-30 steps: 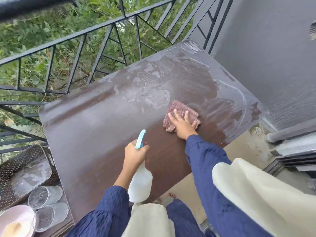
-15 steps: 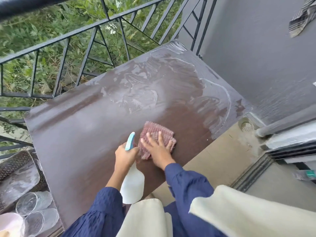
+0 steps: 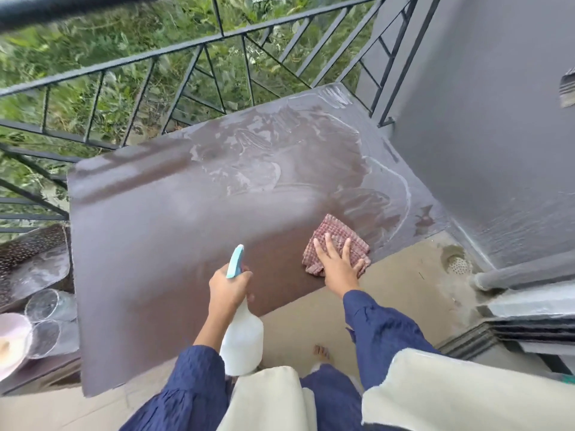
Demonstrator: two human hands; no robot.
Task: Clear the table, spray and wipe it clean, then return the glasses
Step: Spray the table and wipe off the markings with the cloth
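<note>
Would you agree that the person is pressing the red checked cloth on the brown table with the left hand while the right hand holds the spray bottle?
Not quite: the head view shows the hands swapped. The right hand presses the red checked cloth on the brown table; the left hand holds the white spray bottle.

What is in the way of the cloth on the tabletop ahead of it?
Nothing visible. The right hand presses the cloth flat near the table's near right edge; only wet streaks lie beyond it.

No text, label, brand or number can be read on anything in view
</note>
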